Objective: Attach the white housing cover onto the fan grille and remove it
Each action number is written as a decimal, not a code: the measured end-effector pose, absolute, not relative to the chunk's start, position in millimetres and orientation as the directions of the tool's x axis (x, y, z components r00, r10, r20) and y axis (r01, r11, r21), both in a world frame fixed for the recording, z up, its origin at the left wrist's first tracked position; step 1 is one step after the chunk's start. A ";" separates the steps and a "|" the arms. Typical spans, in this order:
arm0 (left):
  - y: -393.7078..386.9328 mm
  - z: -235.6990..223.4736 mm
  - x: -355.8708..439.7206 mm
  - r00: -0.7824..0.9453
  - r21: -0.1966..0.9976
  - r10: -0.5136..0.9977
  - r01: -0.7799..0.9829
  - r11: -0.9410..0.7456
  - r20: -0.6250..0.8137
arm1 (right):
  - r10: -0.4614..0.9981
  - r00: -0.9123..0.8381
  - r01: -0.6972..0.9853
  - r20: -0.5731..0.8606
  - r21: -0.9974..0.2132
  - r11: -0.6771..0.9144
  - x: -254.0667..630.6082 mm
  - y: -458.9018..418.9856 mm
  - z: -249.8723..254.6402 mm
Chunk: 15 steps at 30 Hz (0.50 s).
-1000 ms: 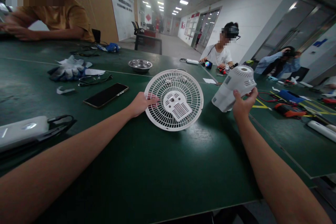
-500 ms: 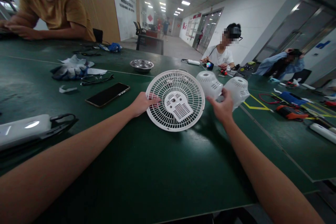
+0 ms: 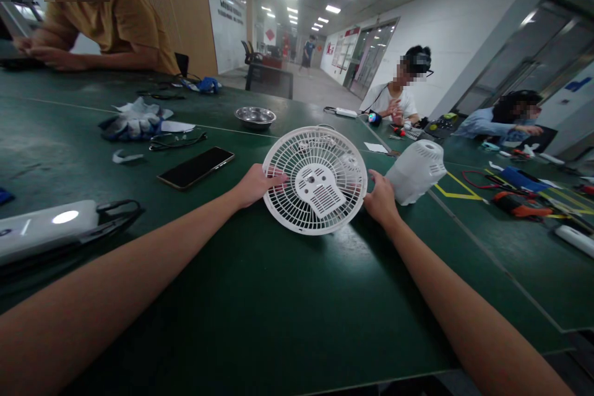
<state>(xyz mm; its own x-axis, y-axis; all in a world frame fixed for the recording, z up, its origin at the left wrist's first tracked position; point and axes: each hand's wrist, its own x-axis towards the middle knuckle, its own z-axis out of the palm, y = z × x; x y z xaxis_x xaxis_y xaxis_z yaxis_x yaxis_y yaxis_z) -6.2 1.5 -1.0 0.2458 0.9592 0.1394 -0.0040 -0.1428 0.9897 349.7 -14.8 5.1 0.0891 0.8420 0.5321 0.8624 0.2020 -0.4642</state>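
Observation:
My left hand (image 3: 254, 185) grips the left rim of a round white fan grille (image 3: 320, 223), thumb over the front slats. The grille is tilted toward me above the table, its slotted centre plate facing me. My right hand (image 3: 381, 199) is closed at the grille's right rim, its fingertips partly hidden. A white slotted plastic housing (image 3: 349, 163) shows through the slats behind the grille, beside those fingers; the grille hides most of it and the exact grip. A second white housing (image 3: 415, 173) stands upright on the table just right of my right hand.
On the green table (image 3: 278, 303) lie a phone (image 3: 197, 167), a metal bowl (image 3: 255, 116), gloves (image 3: 132, 124), a white device (image 3: 55, 229) and, at right, an orange-black meter (image 3: 520, 205). People sit at the far left and far right.
My right hand has moved left with one white housing, from beside the grille to behind its right side. The other housing still stands at right. My left hand keeps its hold on the grille.

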 end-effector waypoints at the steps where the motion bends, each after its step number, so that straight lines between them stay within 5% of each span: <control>1: 1.2 -0.5 -6.3 0.246 0.990 0.959 -0.001 -0.143 0.139 | 0.826 0.096 0.844 0.555 -0.485 0.228 345.0 -19.3 10.5; 4: 1.8 -0.5 -6.9 0.246 0.991 0.960 0.003 -0.137 0.132 | 0.877 0.062 0.649 0.476 -0.687 0.327 325.6 -33.9 21.8; 7: 3.3 -2.4 -7.9 0.259 0.990 0.956 -0.005 -0.143 0.140 | 0.989 -0.075 0.265 0.125 -0.954 0.140 303.5 -47.0 21.6; 10: 3.4 -3.3 -8.1 0.256 0.990 0.956 -0.011 -0.142 0.140 | 0.941 -0.290 0.012 -0.174 -0.984 -0.179 287.2 -56.1 17.7; 15: 0.2 0.2 -6.7 0.237 0.994 0.965 -0.031 -0.108 0.112 | 0.888 -0.411 -0.062 -0.208 -0.965 -0.254 277.6 -62.3 18.3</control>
<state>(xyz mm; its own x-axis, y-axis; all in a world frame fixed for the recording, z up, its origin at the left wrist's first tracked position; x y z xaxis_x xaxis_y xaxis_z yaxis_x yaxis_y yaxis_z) -6.7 0.2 0.2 0.2367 0.9651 0.1123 -0.0313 -0.1080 0.9937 277.6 -62.3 18.3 -0.4113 0.8875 -0.2076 -0.0617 -0.2543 -0.9651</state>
